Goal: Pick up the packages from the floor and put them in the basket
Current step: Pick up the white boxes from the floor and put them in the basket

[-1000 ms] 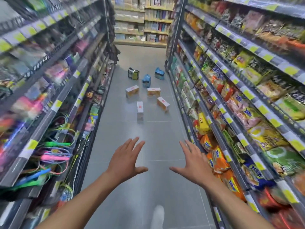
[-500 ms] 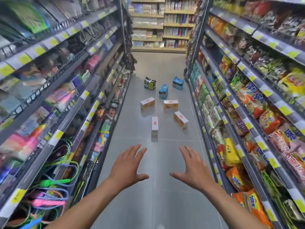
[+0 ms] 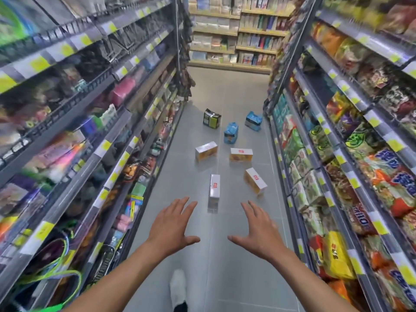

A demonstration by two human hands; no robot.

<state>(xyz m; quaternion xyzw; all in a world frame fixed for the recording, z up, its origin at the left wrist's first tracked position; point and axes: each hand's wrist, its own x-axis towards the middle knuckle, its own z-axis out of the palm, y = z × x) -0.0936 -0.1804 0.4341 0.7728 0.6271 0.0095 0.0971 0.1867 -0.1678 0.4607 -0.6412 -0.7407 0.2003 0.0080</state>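
Several packages lie on the grey aisle floor ahead of me. The nearest is a white and orange box lying lengthwise, with another box to its right. Two more boxes lie behind them. Farther back stand two blue packs and a dark green and yellow pack. My left hand and my right hand are stretched forward, palms down, fingers spread, holding nothing, just short of the nearest box. No basket is in view.
Shelving on the left holds toys and small goods; shelving on the right holds snack bags. More shelves close the aisle's far end. My white shoe shows at the bottom.
I have walked forward down the aisle, so the packages are nearer and lower in view. Both hands stay spread and empty in front of me.
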